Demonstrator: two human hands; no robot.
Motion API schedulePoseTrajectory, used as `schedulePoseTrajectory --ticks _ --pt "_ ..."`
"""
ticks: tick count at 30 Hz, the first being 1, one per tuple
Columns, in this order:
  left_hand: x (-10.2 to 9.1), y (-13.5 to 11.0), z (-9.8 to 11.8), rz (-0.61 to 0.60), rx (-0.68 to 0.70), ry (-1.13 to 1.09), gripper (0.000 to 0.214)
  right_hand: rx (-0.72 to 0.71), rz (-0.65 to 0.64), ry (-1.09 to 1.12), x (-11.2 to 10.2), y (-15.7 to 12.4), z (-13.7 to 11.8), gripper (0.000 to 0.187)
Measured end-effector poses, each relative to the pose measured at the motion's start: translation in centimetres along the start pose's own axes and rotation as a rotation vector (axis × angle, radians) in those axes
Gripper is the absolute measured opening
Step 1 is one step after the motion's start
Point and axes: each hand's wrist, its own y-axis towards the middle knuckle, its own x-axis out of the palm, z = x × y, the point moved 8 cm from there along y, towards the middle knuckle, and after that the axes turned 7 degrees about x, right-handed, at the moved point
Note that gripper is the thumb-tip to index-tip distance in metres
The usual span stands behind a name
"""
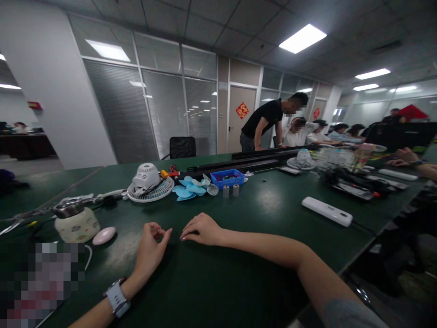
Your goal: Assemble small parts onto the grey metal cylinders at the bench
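Note:
My left hand (152, 246) rests on the green table (218, 282), its fingers loosely curled and the thumb held apart. Nothing shows in it. A watch (117, 298) is strapped on that wrist. Just to the right, my right hand (202, 229) is bent over the tabletop with fingers lowered and spread from the thumb, also without anything visible. A small gap separates the two hands. Beyond them lie light-blue fan blades (187, 188), a blue tray (222, 181) of small parts and two metal cylinders (236, 190). Left of my left hand sits a pink oval object (104, 235).
A white fan part with a grille (150, 190) stands at the back left, near a cream jar (78, 225). A white power strip (327, 211) lies to the right. Black rails (239, 166) run along the far side. A person (264, 120) leans over the table.

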Motion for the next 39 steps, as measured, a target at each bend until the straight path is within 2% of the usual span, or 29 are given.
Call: schedulePoseTrajectory --ticks 3,5,7,9,12,17,26,39 --pt "-0.1 0.0 0.1 0.003 -0.006 0.008 0.046 0.155 0.174 -0.016 -4.3 -0.8 4.7 0.022" --pt "-0.1 0.0 0.2 -0.002 -0.007 0.017 0.047 0.346 0.315 -0.094 -7.9 -1.9 9.5 0.023" --pt "-0.1 0.0 0.2 0.004 -0.003 0.025 0.048 0.564 0.394 -0.224 -10.9 -3.4 14.4 0.023" --pt "-0.1 0.0 0.1 0.009 -0.003 0.023 0.048 0.719 0.407 -0.326 -12.7 -5.0 18.3 0.024" --pt "0.2 0.0 -0.5 -0.007 -0.015 -0.004 0.050 0.797 0.386 -0.368 -13.0 -6.6 21.3 0.023" --pt "0.6 0.1 -1.1 -0.035 -0.022 -0.035 0.052 0.826 0.370 -0.379 -11.8 -7.4 22.3 0.023" --pt "0.3 0.1 0.0 -0.017 -0.003 -0.027 0.050 0.878 0.357 -0.390 -12.2 -6.6 23.4 0.023" --pt "0.0 0.1 0.9 -0.002 -0.033 -0.038 0.052 0.909 0.410 -0.395 -12.0 -7.0 24.1 0.027"
